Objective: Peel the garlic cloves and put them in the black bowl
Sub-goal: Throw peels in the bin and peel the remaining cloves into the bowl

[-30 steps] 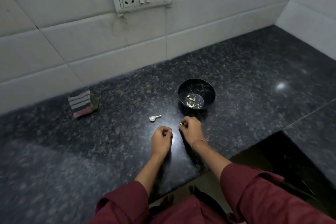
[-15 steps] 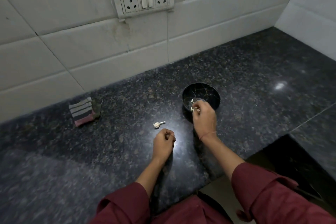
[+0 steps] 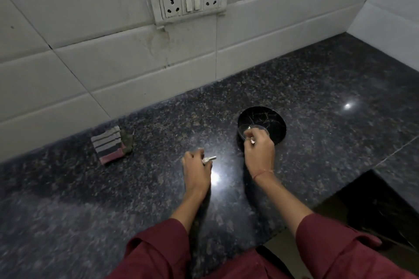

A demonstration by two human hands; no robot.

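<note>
The black bowl [image 3: 273, 117] sits right of centre on the dark counter [image 3: 328, 88]. The right hand [image 3: 259, 154] hangs over its near rim, fingers curled and pinching a small white piece [image 3: 252, 142]. The left hand [image 3: 196, 170] is curled right up against a garlic clove [image 3: 206, 160] lying on the counter, can't tell if it's actually gripped. There's a striped cloth [image 3: 108, 146] further left.

The right hand [image 3: 259, 154] covers the near side of the black bowl [image 3: 273, 117] and hides most of what lies inside. A white scrap [image 3: 252, 142] at its fingertips is too small to tell clove from peel. The left hand [image 3: 196, 171] is blurred at the garlic piece [image 3: 207, 160] in the middle of the counter [image 3: 317, 97], so its grip is unclear. The picture's bottom edge cuts off both sleeves [image 3: 158, 253].
</note>
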